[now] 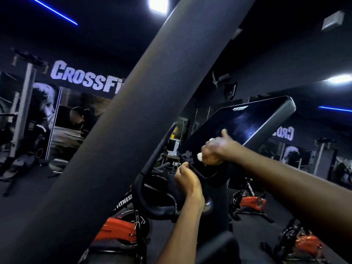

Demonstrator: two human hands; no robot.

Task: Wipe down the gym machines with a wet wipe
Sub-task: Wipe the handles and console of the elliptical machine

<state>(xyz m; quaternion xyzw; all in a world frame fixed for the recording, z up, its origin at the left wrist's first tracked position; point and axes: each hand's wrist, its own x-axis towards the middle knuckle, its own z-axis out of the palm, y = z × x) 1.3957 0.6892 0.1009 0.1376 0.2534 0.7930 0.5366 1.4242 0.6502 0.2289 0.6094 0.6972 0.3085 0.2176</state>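
A gym machine's dark console screen (247, 121) tilts up at centre right. My right hand (215, 149) rests against the screen's lower part with a white wet wipe (200, 156) bunched under its curled fingers and the thumb pointing up. Below it, my left hand (187, 178) grips the screen's lower left edge. A thick black handlebar arm (133, 130) of the machine crosses the view diagonally, close to the camera.
Curved black handles (152, 195) sit below my hands. Spin bikes with red flywheels stand on the dark floor at lower left (118, 231) and at right (251, 202). A lit wall sign (85, 77) and weight frames fill the far left.
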